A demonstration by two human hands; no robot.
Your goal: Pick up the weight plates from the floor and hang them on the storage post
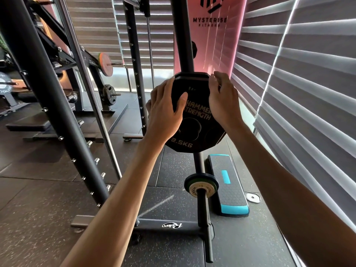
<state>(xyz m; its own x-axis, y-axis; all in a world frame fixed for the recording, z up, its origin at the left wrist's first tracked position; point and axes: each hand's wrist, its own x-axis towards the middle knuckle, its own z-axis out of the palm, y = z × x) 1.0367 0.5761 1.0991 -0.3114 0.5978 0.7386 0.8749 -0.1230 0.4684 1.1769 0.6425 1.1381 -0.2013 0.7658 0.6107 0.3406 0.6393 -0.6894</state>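
clerk: weight plate (198, 112), item one. location?

checker: off the floor, held upright at mid height, directly in front of the storage post (184, 35). black, many-sided, lettered "hammer strength" and "2.5kg". whether its centre hole sits on a peg, cannot tell.

clerk: left hand (165, 110)?

checker: grips the plate's left edge. thumb laid across the face, fingers wrapped behind the rim.

clerk: right hand (223, 101)?

checker: clasps the upper right edge. palm against the side, fingers curled over the top corner.

clerk: below the plate?

checker: lower peg (204, 218), one, projecting from the same post toward the camera. small round plates (201, 186) hang on it at the post end, the front one marked "rogue". base bar (171, 225), one, marked "relax", flat on the rubber floor (57, 189).

clerk: beside the post?

checker: step platform (227, 182), black with teal trim, lying on the floor just right of the post. metal disc (253, 197), small, on the floor right of the platform, near the blinds (308, 74).

clerk: further out?

checker: pink banner (212, 35) behind the post, printed "mysterise fitness". blinds cover the right side and the rear. rack upright (38, 74), dark, studded with pegs, slanting across the left of the view.
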